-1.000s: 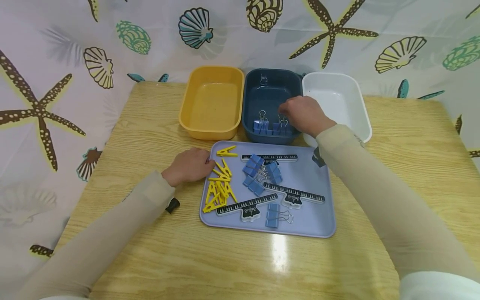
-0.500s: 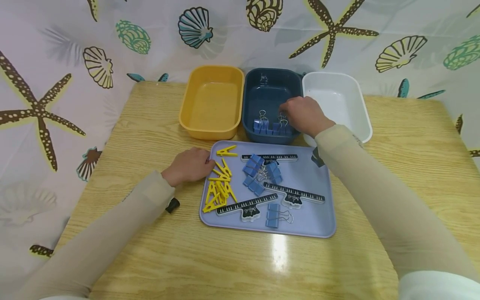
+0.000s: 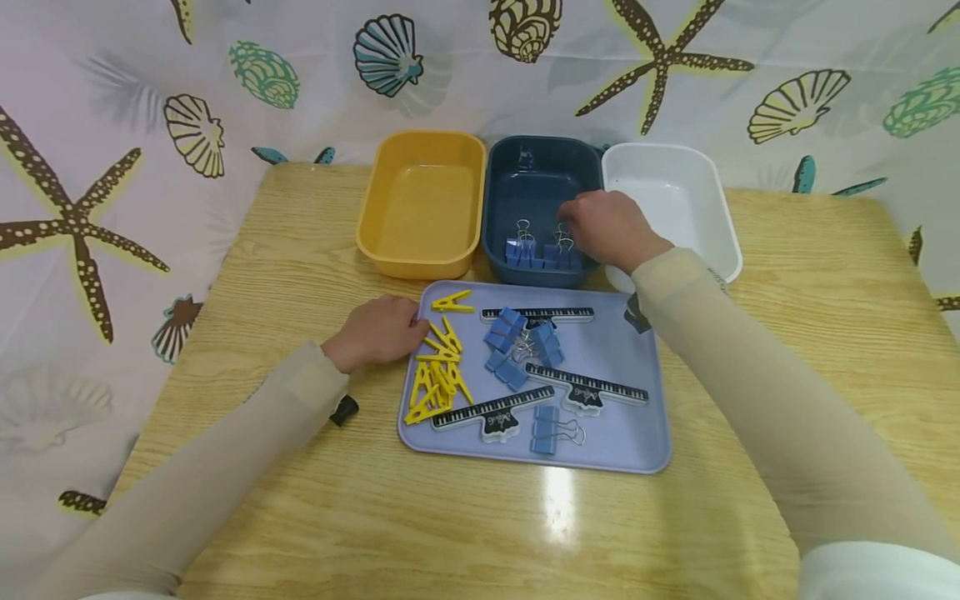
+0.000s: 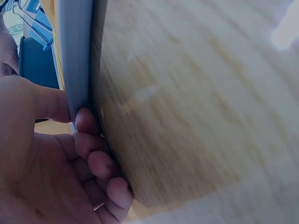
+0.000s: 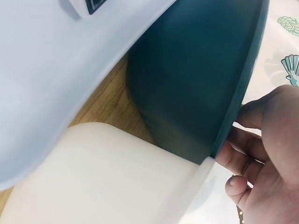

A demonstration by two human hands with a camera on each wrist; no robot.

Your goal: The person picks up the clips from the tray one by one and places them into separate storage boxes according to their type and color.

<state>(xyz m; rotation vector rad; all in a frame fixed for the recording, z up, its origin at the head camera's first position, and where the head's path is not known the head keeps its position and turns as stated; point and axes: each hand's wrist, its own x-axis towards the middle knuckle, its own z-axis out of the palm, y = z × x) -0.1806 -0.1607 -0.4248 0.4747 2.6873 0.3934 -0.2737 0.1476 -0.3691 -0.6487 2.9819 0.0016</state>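
My left hand [image 3: 378, 331] grips the left rim of the lilac tray [image 3: 615, 446]. In the left wrist view its thumb and curled fingers [image 4: 88, 144] close on that rim. My right hand [image 3: 611, 225] reaches into the dark blue bin [image 3: 543, 187], its fingertips at the wire handles of a binder clip [image 3: 558, 252]; the bin's wall hides the fingertips in the right wrist view. Beside that clip stands another blue binder clip [image 3: 520, 252]. On the tray lie several yellow clothespins [image 3: 438, 379], several blue binder clips [image 3: 545, 429] and three piano-keyboard clips [image 3: 587, 390].
A yellow bin [image 3: 423, 208] stands left of the blue one and a white bin [image 3: 693, 200] right of it, all behind the tray. Everything sits on a wooden table [image 3: 315, 517]. A shell-patterned cloth [image 3: 465, 75] hangs at the back.
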